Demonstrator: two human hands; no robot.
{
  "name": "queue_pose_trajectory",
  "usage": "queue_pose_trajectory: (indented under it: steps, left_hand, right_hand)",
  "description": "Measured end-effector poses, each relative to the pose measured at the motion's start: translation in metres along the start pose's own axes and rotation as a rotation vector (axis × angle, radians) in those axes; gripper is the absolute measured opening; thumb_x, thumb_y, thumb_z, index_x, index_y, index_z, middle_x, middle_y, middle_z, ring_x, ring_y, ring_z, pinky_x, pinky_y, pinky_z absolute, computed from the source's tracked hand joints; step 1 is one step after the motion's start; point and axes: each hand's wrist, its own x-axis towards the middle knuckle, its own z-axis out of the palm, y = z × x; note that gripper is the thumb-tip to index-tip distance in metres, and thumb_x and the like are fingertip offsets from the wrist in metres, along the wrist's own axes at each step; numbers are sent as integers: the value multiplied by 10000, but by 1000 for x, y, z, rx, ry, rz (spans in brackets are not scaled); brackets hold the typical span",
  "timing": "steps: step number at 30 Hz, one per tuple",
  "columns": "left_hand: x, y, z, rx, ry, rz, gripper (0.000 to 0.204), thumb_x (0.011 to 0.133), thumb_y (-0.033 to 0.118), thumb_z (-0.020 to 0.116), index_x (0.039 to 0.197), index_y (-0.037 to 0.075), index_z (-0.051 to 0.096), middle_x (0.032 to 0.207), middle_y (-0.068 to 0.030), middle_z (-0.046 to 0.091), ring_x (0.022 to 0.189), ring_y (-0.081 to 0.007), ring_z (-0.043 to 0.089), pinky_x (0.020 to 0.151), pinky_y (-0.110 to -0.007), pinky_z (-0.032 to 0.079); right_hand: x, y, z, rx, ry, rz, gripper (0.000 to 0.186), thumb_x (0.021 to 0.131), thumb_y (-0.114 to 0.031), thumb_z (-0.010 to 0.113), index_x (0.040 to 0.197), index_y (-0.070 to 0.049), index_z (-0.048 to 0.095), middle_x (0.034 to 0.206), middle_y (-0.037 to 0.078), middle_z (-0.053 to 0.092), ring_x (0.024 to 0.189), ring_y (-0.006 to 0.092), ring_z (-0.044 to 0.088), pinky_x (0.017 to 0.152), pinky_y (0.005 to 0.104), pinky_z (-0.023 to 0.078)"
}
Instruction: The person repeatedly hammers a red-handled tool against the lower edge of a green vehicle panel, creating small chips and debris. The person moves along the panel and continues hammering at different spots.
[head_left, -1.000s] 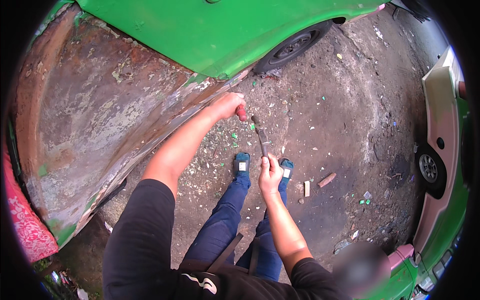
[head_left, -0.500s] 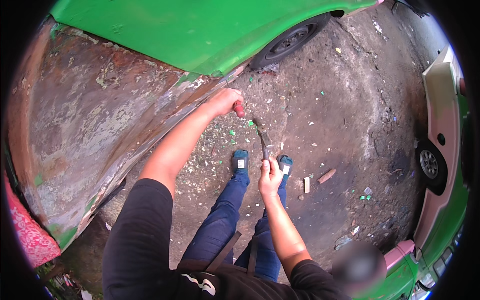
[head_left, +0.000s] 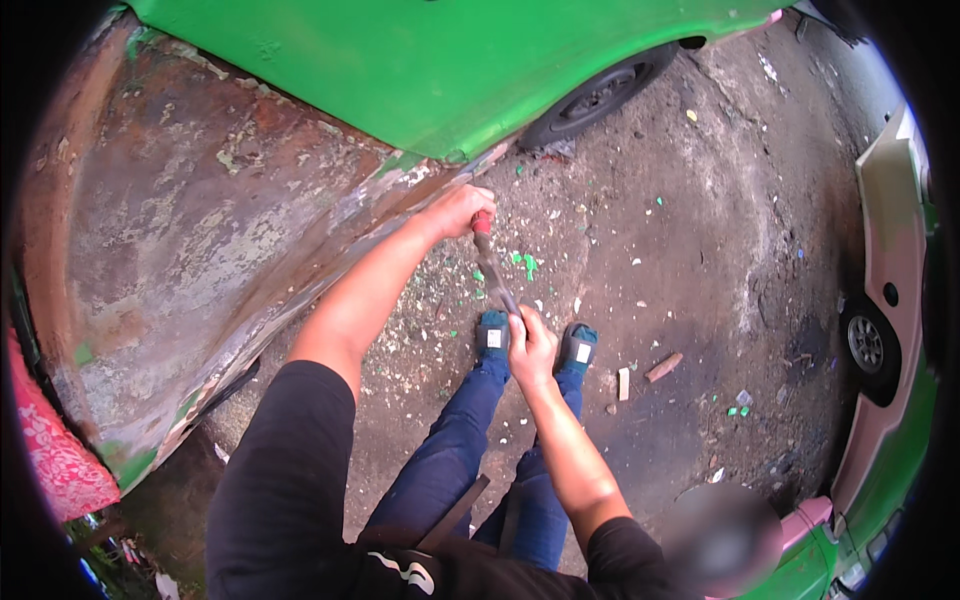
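Observation:
My left hand [head_left: 462, 212] is closed on a red-handled tool [head_left: 481, 224], a chisel or similar, beside the lower edge of the green car body [head_left: 400, 70], where it meets a rusty, paint-flaked metal panel [head_left: 190, 210]; the tool's working tip is hard to make out. My right hand [head_left: 532, 348] grips a metal hammer [head_left: 498, 284], its head at the end of the red handle. Whether they touch I cannot tell. Green flakes [head_left: 525, 262] lie on the ground below.
A tyre [head_left: 555, 130] is at the top. A pink-and-green vehicle [head_left: 878, 230] stands at right. A floral red cloth [head_left: 62, 460] hangs at left. A pale block [head_left: 623, 384] and a stick [head_left: 663, 367] lie beside my feet. A blurred round shape is at lower right.
The hammer in my right hand has swung up and left to the red handle's end, closing the earlier gap. My left hand has shifted slightly, still holding its tool.

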Motion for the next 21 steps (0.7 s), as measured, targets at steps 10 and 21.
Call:
queue_pose_trajectory:
  steps: [10, 21]
  left_hand:
    - [6, -18, 9, 13, 28, 39, 179, 611, -23, 708, 698, 78, 588, 741, -80, 560, 728, -299, 602, 620, -401, 467]
    - [18, 6, 6, 130, -87, -113, 80, 690, 52, 688, 720, 94, 628, 802, -98, 627, 799, -329, 645, 684, -436, 506]
  right_hand:
    - [-1, -1, -5, 102, 81, -42, 186, 953, -197, 608, 1048, -41, 644, 656, 151, 594, 570, 284, 613, 544, 372, 465]
    - [-11, 9, -24, 90, 20, 250, 220, 972, -231, 596, 1073, -41, 642, 660, 111, 599, 590, 157, 617, 569, 310, 477]
